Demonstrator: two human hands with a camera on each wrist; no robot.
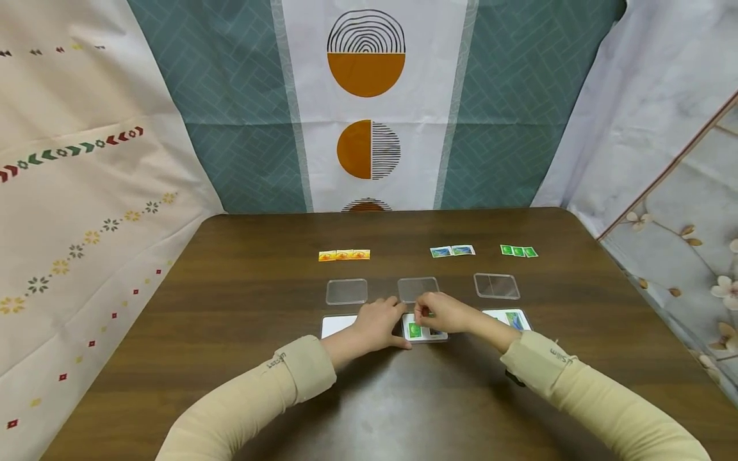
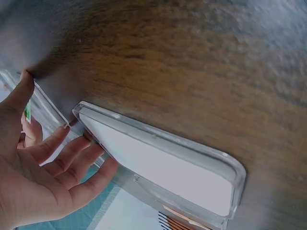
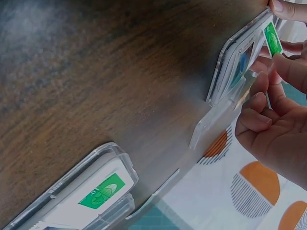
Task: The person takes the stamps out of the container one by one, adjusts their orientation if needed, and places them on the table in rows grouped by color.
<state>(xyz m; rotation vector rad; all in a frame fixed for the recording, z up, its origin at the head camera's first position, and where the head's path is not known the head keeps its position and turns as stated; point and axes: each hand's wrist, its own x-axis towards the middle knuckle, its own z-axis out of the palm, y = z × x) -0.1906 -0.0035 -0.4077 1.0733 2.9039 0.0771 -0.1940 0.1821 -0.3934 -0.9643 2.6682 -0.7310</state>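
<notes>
Head view: I see the green stamp [image 1: 414, 330] in the clear case [image 1: 426, 340]. Left wrist: left hand [image 2: 50, 175] spread, its grip empty, touching the case edge. Right wrist: right hand [image 3: 280, 117] pinches the stamp's end; likely feather-light, creasable, best held by edges.

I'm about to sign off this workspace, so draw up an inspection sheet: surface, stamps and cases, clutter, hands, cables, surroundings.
Surface: dark wood-grained tabletop.
Job's things: rows of orange stamps, blue stamps and green stamps towards the back; three clear lids; nearer, left case, middle case, right case.
Clutter: nothing seen.
Left hand: holds the middle case's left end.
Right hand: touches another green stamp at the middle case.
Cables: nothing seen.
Surroundings: patterned hanging cloths behind and at both sides.
</notes>
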